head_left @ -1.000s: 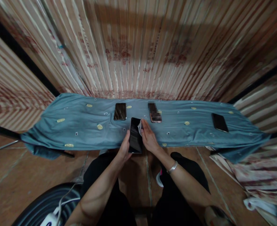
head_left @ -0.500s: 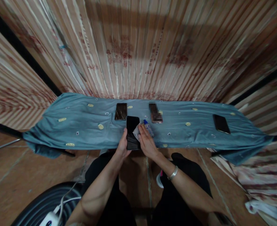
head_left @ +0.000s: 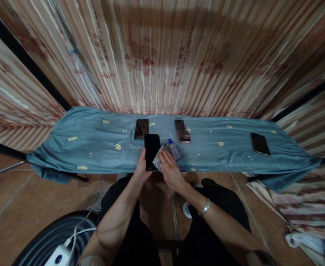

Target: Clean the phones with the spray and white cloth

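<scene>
Your left grip (head_left: 141, 167) is clamping one phone (head_left: 152, 147) over the surface (head_left: 96, 151), your right grip (head_left: 172, 171) holding one cloth (head_left: 157, 161) against it; one bottle (head_left: 174, 150), two other phones (head_left: 260, 144) and one pixelated item (head_left: 182, 132) are resting there.

The person's left hand (head_left: 141, 168) grips a black phone (head_left: 151, 147); the right hand (head_left: 172, 171) holds a pale cloth (head_left: 157, 159) at its edge, near a blue-capped bottle (head_left: 173, 149)
</scene>
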### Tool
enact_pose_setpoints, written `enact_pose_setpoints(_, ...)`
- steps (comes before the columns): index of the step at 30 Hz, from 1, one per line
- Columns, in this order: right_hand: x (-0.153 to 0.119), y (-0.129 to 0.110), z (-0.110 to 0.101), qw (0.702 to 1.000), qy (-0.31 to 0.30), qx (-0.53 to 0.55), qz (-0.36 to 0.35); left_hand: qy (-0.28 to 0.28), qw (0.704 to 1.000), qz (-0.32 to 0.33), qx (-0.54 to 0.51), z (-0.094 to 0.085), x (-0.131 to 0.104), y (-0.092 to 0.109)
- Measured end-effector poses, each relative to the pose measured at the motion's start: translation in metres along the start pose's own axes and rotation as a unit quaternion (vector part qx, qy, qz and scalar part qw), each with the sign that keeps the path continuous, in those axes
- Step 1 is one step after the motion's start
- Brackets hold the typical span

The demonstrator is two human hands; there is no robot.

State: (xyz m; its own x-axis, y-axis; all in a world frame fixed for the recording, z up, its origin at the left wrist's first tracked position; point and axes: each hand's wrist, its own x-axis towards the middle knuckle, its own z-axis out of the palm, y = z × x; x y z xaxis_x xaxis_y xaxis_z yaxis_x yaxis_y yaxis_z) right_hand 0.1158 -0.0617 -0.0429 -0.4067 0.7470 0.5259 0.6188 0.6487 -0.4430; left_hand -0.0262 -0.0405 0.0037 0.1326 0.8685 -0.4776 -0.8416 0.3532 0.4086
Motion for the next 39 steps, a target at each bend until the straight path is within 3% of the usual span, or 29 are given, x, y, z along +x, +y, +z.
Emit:
enact_pose_setpoints(3,-0.004,-0.003,0.000,1.000,-0.004,-0.006,-0.016,0.014,1.000,0.009,-0.001,0.000,-0.001,0.003)
enact_pose_setpoints(8,-0.006,-0.002,-0.002,0.997,-0.012,-0.037,-0.069,-0.013,1.000,0.001,0.005,-0.003,0.003,0.006)
enact_pose_setpoints(13,-0.001,-0.002,-0.006,0.996,-0.027,-0.059,-0.069,-0.015,1.000,0.002,0.010,-0.003,0.003,0.005)
enact_pose_setpoints(21,0.004,-0.016,-0.001,0.989,-0.051,-0.082,-0.112,-0.031,0.997,-0.074,0.021,0.007,-0.004,0.000)
enact_pose_setpoints(39,0.013,-0.020,-0.006,0.993,-0.074,-0.010,-0.090,-0.024,0.998,-0.005,0.050,0.008,-0.009,-0.013)
